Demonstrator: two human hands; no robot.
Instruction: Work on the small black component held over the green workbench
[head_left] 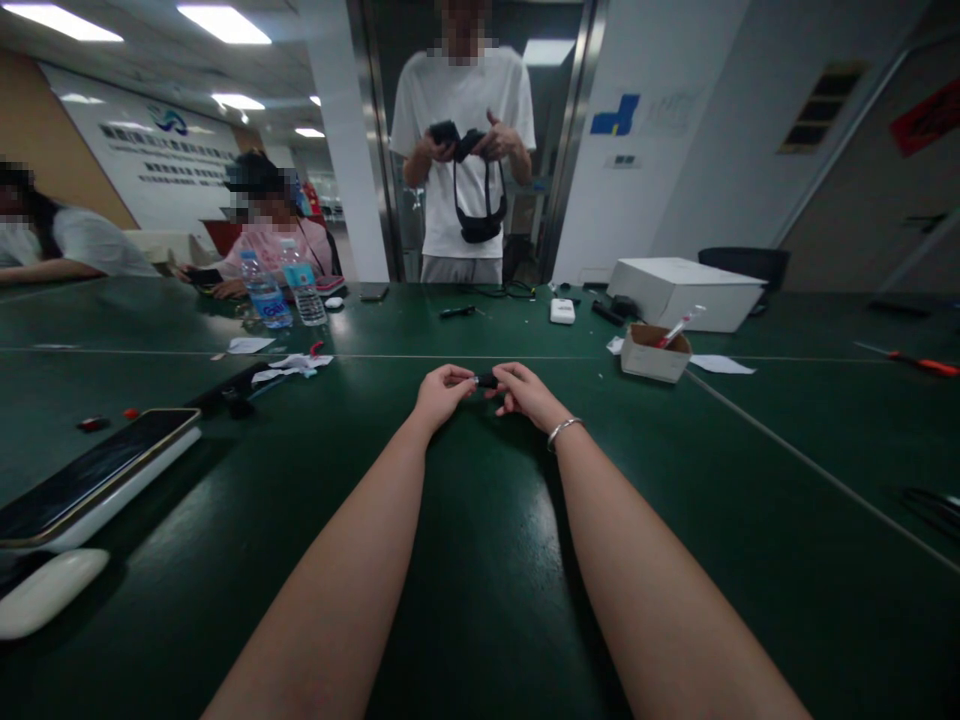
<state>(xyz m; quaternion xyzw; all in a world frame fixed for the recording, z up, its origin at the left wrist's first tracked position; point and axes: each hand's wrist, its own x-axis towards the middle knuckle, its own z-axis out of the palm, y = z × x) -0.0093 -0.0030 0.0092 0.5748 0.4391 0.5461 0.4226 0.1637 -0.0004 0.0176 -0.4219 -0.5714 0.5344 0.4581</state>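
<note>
Both arms stretch forward over the green table (480, 520). Between my hands is a small black piece (487, 381) with a pale, silvery end; it is too small to name for certain. My left hand (444, 393) pinches the silvery end between thumb and fingertips. From the other side, my right hand (525, 392), with a silver bangle (564, 431) on its wrist, grips the black part with thumb and forefinger. The piece is held just above the table or touching it; I cannot tell which. Fingers partly cover both ends.
At left lie a phone (105, 465) on a white box and a white mouse (56, 590). Beyond are paper scraps (289, 370) and two bottles (264, 290). A small open box (655, 355) and a screwdriver (930, 363) are at right. A person (465, 130) stands opposite.
</note>
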